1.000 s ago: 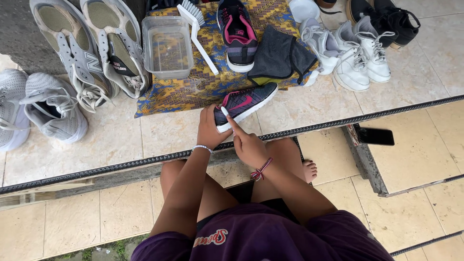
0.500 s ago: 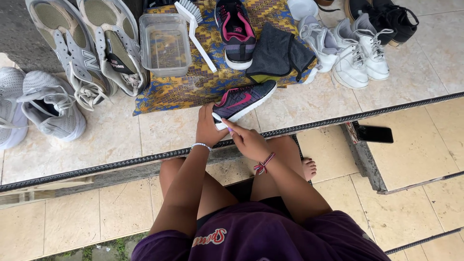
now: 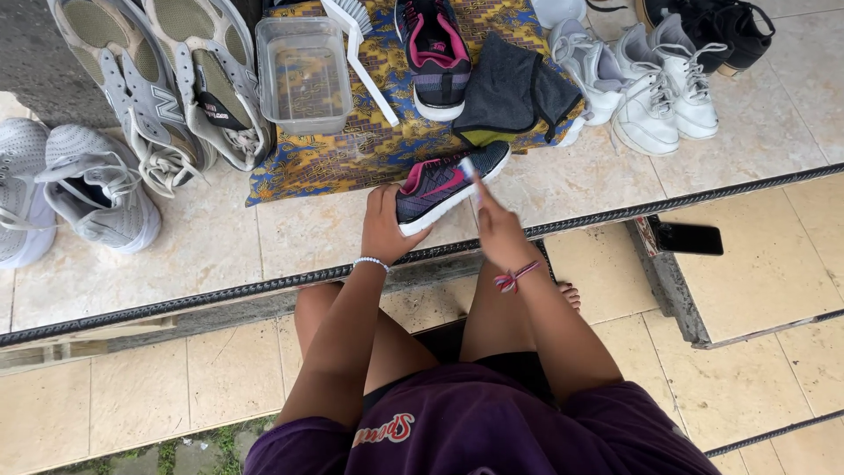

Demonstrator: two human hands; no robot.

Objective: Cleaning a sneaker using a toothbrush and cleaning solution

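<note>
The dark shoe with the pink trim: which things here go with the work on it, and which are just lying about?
In use: dark shoe, left hand, right hand, small white tool.

Lying about: tub, brush, grey cloth, white sneakers, grey sneakers, phone.

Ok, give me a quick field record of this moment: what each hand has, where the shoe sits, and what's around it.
left hand: grips the heel end of the dark sneaker
right hand: holds a small white item against the sneaker's side; its kind is unclear
sneaker position: tilted, at the edge of the patterned cloth
behind it: clear plastic tub, white brush, matching sneaker, dark folded cloth
far right: black phone
</note>
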